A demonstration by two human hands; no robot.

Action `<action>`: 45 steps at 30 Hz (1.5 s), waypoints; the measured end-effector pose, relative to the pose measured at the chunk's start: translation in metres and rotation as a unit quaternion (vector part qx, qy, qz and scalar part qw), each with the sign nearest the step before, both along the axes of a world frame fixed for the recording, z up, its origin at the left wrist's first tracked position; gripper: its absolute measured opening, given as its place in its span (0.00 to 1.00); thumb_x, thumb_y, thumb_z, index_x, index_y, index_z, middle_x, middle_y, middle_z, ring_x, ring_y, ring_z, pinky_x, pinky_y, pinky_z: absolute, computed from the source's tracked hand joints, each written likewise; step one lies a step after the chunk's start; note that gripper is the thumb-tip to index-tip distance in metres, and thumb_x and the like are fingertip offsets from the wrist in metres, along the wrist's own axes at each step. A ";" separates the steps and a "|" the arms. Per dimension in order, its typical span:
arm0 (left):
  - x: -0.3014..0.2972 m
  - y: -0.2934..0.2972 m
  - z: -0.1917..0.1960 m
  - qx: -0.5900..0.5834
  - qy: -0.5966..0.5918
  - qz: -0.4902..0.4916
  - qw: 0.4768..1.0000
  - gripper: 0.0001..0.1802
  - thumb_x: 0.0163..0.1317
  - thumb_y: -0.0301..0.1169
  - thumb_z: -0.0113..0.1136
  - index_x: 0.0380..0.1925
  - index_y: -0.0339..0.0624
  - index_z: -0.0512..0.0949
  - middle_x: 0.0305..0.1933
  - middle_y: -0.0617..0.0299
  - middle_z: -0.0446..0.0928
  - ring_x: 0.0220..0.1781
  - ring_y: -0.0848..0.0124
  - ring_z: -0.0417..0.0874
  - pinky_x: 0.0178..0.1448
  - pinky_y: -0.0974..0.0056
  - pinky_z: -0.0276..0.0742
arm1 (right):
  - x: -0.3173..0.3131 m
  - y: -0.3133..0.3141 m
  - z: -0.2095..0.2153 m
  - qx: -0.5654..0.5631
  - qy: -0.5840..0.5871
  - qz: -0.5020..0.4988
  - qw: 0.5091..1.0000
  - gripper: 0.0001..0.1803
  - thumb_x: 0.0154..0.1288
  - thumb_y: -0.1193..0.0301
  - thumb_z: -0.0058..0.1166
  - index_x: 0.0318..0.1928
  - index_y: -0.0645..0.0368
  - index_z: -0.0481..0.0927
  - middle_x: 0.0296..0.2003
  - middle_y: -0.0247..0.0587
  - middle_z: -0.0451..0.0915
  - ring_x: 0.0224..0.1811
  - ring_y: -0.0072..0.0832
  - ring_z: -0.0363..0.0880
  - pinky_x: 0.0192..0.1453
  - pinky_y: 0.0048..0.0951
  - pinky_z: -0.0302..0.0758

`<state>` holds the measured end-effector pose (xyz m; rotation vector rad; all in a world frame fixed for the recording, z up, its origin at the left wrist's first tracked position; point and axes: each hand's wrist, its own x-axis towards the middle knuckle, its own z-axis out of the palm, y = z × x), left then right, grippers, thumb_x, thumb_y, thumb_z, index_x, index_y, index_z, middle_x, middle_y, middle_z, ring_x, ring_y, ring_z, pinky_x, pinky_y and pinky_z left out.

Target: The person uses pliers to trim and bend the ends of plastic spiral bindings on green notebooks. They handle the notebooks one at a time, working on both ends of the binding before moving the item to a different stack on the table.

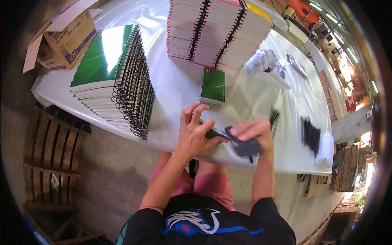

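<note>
Table (171, 96): broad, under a glossy, wrinkled white sheet.
Tall stack (220, 28): pale page edges in blocks, split by black spirals, hints of pink and yellow.
Green stack (106, 61): shiny covers, white pages, bristling rings down the right side.
Box (67, 43): brown cardboard, flaps open.
Plastic (265, 65): thin, crumpled, whitish heap.
Left hand (196, 128): thumb and fingers pinched closed on the booklet (211, 133).
Right hand (254, 132): motion-blurred, fingers wrapped over the tool (247, 148).
Coils (310, 134): springy black bundle, right of the hands.
Small pile (213, 86): neat block, slick green top, before the tall stack.
Tool: flat, dark, smeared; exact shape unclear.
Booklet: green, mostly finger-covered, between the hands near the table's front edge.
Wire (222, 133): thin spiral at the booklet, beside the tool; whether they touch, cannot tell.
</note>
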<state>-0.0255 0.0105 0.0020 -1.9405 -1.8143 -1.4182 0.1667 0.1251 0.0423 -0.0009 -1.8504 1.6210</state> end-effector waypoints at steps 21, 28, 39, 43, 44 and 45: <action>0.018 -0.004 0.008 -0.123 -0.031 0.070 0.989 0.11 0.48 0.38 0.69 0.30 0.54 0.78 0.63 0.59 0.58 0.72 0.48 0.42 0.61 0.25 0.32 | -0.037 -0.077 -0.003 0.259 -0.056 -0.524 0.810 0.17 0.49 0.78 0.64 0.42 0.66 0.80 0.24 0.39 0.76 0.20 0.25 0.72 0.25 0.23 0.69; 0.013 0.000 0.007 -0.119 -0.036 0.040 0.991 0.11 0.47 0.42 0.69 0.27 0.54 0.78 0.65 0.62 0.57 0.73 0.48 0.40 0.60 0.22 0.29 | -0.005 -0.104 -0.038 0.178 -0.127 -0.454 0.864 0.23 0.49 0.80 0.63 0.50 0.63 0.79 0.27 0.37 0.78 0.26 0.20 0.76 0.31 0.18 0.71; 0.030 0.002 0.005 -0.091 0.042 0.108 0.989 0.12 0.47 0.47 0.67 0.33 0.66 0.82 0.33 0.74 0.70 0.57 0.66 0.67 0.63 0.25 0.27 | 0.010 -0.085 0.019 0.120 -0.268 -0.397 0.869 0.27 0.53 0.77 0.61 0.56 0.63 0.73 0.26 0.26 0.73 0.27 0.14 0.70 0.30 0.18 0.68; 0.027 -0.002 0.007 -0.113 0.044 0.075 0.990 0.08 0.49 0.44 0.65 0.30 0.62 0.79 0.35 0.73 0.71 0.58 0.66 0.66 0.62 0.24 0.23 | 0.021 -0.087 0.001 0.016 -0.223 -0.375 0.900 0.26 0.47 0.79 0.61 0.51 0.66 0.77 0.31 0.29 0.77 0.29 0.18 0.72 0.33 0.23 0.72; 0.029 -0.006 0.012 -0.119 0.056 0.067 0.989 0.08 0.49 0.42 0.65 0.29 0.61 0.79 0.36 0.73 0.71 0.58 0.67 0.66 0.62 0.25 0.23 | 0.021 -0.088 0.000 -0.098 -0.167 -0.357 0.914 0.25 0.47 0.79 0.61 0.50 0.67 0.77 0.32 0.31 0.78 0.29 0.19 0.73 0.34 0.23 0.73; 0.031 -0.008 0.015 -0.124 0.069 0.059 0.988 0.07 0.50 0.41 0.64 0.29 0.61 0.78 0.36 0.73 0.71 0.58 0.67 0.66 0.63 0.25 0.23 | 0.018 -0.084 0.001 -0.272 -0.086 -0.325 0.902 0.23 0.47 0.79 0.58 0.48 0.70 0.77 0.36 0.37 0.80 0.32 0.20 0.77 0.40 0.23 0.75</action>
